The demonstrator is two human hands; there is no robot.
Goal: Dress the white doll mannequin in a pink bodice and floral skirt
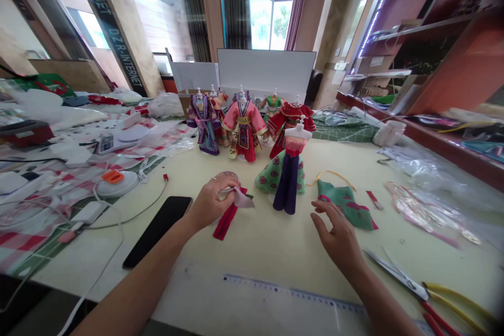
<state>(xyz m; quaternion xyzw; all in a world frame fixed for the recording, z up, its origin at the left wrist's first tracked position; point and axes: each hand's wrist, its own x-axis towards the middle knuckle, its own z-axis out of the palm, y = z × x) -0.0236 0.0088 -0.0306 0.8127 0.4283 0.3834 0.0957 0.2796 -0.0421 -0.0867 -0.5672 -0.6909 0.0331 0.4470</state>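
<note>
My left hand [216, 197] is closed, with thumb and fingers pinching a small pale pink piece of cloth [244, 199]. Just under it lies a dark red fabric strip [225, 224] on the table. My right hand [334, 226] hovers over the table with fingers apart and nothing in them. Between the hands stands a small white doll mannequin [298, 132] in a red-pink top and dark purple trousers [286, 184]. A green floral skirt piece [268, 172] spreads behind it. Beside my right hand is a green cloth piece [346, 200] with dark pink patches and a yellow ribbon.
Several dressed doll mannequins [244, 128] stand at the back. A black phone [157, 231] lies left of my left hand, near cables. A clear ruler [291, 294] lies in front, scissors [413, 289] at the right. Plastic bags [425, 168] lie along the right side.
</note>
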